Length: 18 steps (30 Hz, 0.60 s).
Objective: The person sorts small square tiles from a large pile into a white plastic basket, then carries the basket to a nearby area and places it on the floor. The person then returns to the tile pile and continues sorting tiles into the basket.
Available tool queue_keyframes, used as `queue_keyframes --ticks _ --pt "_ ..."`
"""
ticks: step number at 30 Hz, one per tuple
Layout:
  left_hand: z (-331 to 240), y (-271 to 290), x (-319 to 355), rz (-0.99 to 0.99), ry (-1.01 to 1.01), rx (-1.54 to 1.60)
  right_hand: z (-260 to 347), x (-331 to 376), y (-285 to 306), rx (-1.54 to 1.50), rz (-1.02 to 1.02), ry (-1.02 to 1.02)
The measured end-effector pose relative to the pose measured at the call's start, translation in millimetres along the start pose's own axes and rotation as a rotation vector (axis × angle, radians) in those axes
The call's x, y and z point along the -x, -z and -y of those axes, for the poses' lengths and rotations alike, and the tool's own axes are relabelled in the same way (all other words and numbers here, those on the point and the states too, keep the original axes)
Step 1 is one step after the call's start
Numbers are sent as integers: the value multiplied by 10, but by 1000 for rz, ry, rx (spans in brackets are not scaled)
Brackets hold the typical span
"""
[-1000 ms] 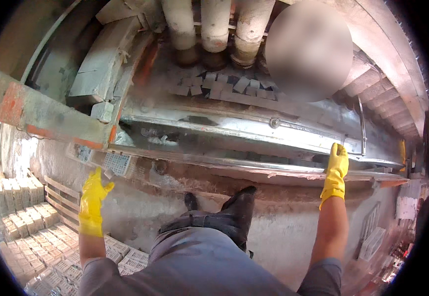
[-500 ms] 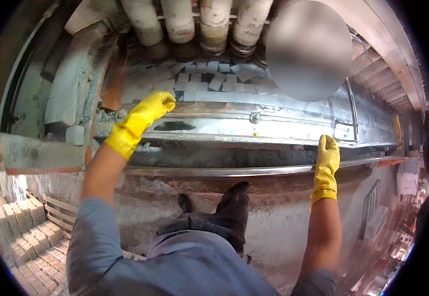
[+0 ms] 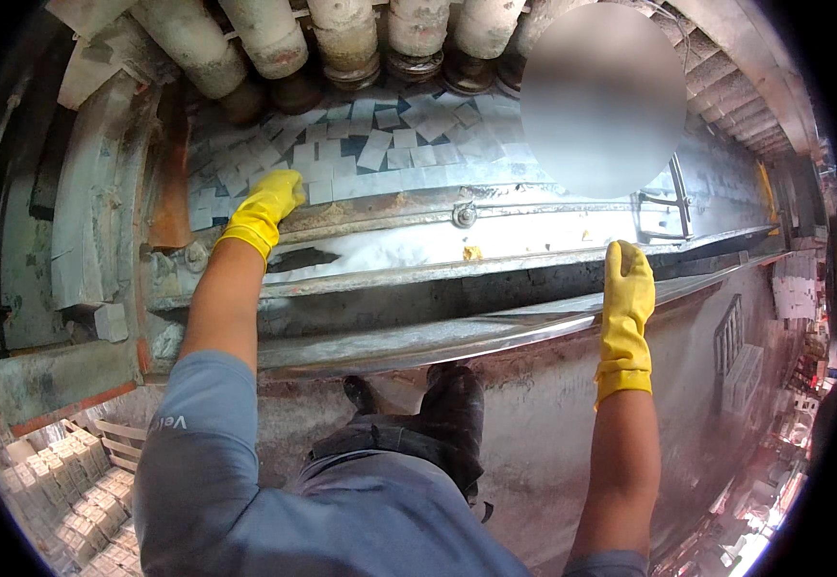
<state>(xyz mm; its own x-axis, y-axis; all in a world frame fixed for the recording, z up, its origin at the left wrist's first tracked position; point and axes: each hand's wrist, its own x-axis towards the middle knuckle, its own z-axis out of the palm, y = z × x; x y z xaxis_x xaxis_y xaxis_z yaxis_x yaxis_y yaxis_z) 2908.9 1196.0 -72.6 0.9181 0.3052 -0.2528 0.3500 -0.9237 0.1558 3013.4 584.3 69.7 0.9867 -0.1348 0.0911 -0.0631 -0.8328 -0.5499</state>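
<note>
My left hand (image 3: 270,204), in a yellow rubber glove, is curled closed at the near edge of a bed covered with pale rectangular pieces (image 3: 375,151). Its fingertips and anything in them are hidden. My right hand (image 3: 627,287), gloved the same way, is closed with the thumb against the fingers, and nothing shows in it. It hovers by the long metal ledge (image 3: 524,258) on the right. The pale pieces lie scattered flat, some overlapping, with dark gaps between them.
A row of thick cylinders (image 3: 343,43) overhangs the far side. Along the near side runs a metal rail (image 3: 438,354) over a narrow trough. A black handle-like bracket (image 3: 673,207) stands at right. Stacked blocks (image 3: 82,481) lie lower left. A blurred patch hides the upper right.
The view has shifted and tilted. My left hand has moved left and its fingers are curled tighter near the pale pieces. My right hand stays closed, slightly higher in the picture.
</note>
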Motion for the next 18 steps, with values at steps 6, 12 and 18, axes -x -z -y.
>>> queue_keyframes --ticks 6,12,18 --pt "211 -221 -10 -68 13 9 55 -7 -28 -4 12 -5" --pt "-115 -91 86 -18 75 -20 -63 -2 -5 4 -7 5" --pt "-100 -214 -69 65 190 -99 -27 -44 -69 0 14 33"
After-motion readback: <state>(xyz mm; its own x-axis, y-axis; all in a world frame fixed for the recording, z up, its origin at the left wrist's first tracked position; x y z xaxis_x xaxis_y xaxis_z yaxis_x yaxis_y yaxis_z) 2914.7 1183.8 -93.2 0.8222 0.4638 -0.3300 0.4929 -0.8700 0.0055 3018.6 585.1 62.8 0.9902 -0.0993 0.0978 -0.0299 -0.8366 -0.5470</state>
